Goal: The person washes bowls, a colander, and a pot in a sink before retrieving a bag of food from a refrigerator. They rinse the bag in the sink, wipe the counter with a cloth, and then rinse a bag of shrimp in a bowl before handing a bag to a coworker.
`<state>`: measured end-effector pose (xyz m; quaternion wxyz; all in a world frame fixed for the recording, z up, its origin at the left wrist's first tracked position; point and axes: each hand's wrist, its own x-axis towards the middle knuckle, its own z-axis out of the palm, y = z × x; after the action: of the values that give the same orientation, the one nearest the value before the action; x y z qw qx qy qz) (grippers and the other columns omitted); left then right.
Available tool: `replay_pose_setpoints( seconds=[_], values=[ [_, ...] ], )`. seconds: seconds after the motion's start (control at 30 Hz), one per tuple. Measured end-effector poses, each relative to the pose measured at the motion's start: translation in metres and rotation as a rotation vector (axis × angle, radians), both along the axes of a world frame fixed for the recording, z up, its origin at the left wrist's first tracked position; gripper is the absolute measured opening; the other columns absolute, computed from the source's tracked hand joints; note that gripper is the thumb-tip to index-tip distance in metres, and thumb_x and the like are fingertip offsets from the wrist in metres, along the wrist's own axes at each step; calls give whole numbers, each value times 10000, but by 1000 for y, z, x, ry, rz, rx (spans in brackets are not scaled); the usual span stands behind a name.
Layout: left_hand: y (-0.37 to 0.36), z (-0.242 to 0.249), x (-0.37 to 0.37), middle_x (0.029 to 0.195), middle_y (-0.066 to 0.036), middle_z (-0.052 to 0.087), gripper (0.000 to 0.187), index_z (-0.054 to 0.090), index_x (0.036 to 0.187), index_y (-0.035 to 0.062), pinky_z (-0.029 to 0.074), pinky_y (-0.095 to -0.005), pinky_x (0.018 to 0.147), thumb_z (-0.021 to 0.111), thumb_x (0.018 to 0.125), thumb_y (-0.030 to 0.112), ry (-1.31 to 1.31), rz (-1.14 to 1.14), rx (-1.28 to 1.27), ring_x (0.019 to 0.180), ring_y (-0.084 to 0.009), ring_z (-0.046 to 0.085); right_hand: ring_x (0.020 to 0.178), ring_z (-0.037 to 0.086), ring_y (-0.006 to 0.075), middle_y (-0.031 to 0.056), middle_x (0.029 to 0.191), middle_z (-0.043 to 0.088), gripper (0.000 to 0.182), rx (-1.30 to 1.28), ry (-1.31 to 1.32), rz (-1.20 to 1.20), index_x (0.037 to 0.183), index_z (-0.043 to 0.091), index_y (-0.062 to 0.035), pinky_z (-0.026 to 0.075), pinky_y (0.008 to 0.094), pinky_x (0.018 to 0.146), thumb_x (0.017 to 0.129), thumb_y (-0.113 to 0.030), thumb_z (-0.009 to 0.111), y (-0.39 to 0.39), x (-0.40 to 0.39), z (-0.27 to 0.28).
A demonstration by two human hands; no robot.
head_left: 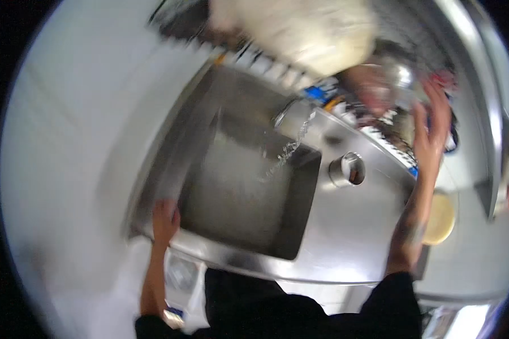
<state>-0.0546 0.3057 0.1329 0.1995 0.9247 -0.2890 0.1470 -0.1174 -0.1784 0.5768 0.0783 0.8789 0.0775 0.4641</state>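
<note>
My left hand [165, 219] rests on the front left rim of the steel sink [266, 266], fingers resting on the metal with no object showing in them. Stretched out to the back right, my right hand [434, 116] has its fingers spread and holds nothing visible. Close to its fingertips is a shiny, blurred round object [400, 76] among clutter on the back ledge. From a metal faucet [288, 113], a stream of water [291, 151] falls into the basin, where pale, cloudy water [237, 186] lies.
A small metal cup [345, 169] stands on the drainboard [356, 226] right of the basin. Behind the sink are a large pale sack-like shape [305, 34] and mixed items. A yellow round object [440, 219] lies beyond my right forearm. A metal rail [481, 73] curves along the right.
</note>
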Motion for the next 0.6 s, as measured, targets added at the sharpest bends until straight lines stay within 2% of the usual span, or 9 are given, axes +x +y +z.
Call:
replay_pose_setpoints(
  seconds=[0.07, 0.1, 0.2, 0.27, 0.37, 0.4, 0.5, 0.57, 0.6],
  values=[
    [-25, 29, 5, 935, -134, 588, 246, 548, 1051, 64, 424, -472, 831, 568, 811, 111, 400, 37, -142, 894, -345, 543, 929, 605, 272, 183, 1027, 624, 211, 593, 9, 73, 1030, 589, 6, 453, 410, 867, 916, -132, 480, 45, -24, -80],
    [-37, 28, 2, 948, -129, 583, 226, 548, 1026, 77, 430, -442, 815, 575, 802, 99, 287, 55, -241, 908, -329, 542, 797, 623, 240, 178, 921, 641, 249, 624, 201, 265, 949, 589, 0, 482, 405, 788, 938, -187, 425, 36, -38, -133],
    [-39, 16, -6, 972, -116, 582, 215, 551, 1012, 80, 431, -448, 815, 576, 798, 89, 290, 45, -211, 937, -317, 543, 954, 604, 292, 159, 1046, 608, 248, 972, 617, 282, 1045, 604, -12, 468, 384, 826, 916, -198, 502, 99, -4, -330],
    [-31, 3, -15, 1015, -119, 577, 233, 555, 1028, 81, 428, -456, 840, 579, 796, 87, 353, 44, -152, 988, -316, 534, 959, 594, 326, 169, 1038, 607, 234, 942, 1075, 48, 1068, 607, -38, 451, 359, 849, 886, -172, 547, 116, 21, -432],
    [4, -16, -35, 1064, -140, 557, 257, 551, 1051, 49, 421, -460, 884, 585, 799, 85, 330, 80, -102, 1018, -341, 518, 982, 583, 321, 177, 1063, 596, 252, 1148, 1158, -130, 1096, 597, -44, 445, 377, 857, 884, -168, 539, 73, 47, -571],
    [14, -14, -42, 1087, -153, 544, 261, 549, 1054, 35, 423, -457, 890, 586, 801, 88, 333, 81, -136, 1023, -354, 513, 1022, 574, 320, 187, 1099, 593, 298, 906, 1147, -200, 1128, 575, -15, 439, 372, 878, 885, -184, 541, 49, 60, -603],
    [28, -29, -61, 1103, -180, 508, 242, 550, 1021, 15, 443, -449, 856, 579, 796, 99, 329, 68, -176, 1008, -362, 509, 1061, 558, 312, 208, 1164, 561, 394, 1038, 674, -562, 1186, 507, 35, 429, 369, 902, 870, -195, 559, 40, 91, -569],
    [30, -42, -57, 1093, -182, 503, 231, 552, 1000, -2, 450, -447, 841, 560, 790, 95, 245, 28, -224, 1000, -352, 511, 1107, 502, 355, 236, 1193, 514, 424, 996, 291, -603, 1213, 460, 50, 387, 423, 949, 884, -202, 550, 8, 104, -567],
    [27, -47, -59, 1081, -178, 507, 222, 554, 985, -11, 453, -448, 836, 546, 787, 90, 231, 70, -293, 993, -346, 514, 1107, 502, 355, 236, 1193, 514, 424, 971, 288, -616, 1213, 460, 50, 387, 423, 949, 884, -202, 550, 0, 110, -553]
  ],
)
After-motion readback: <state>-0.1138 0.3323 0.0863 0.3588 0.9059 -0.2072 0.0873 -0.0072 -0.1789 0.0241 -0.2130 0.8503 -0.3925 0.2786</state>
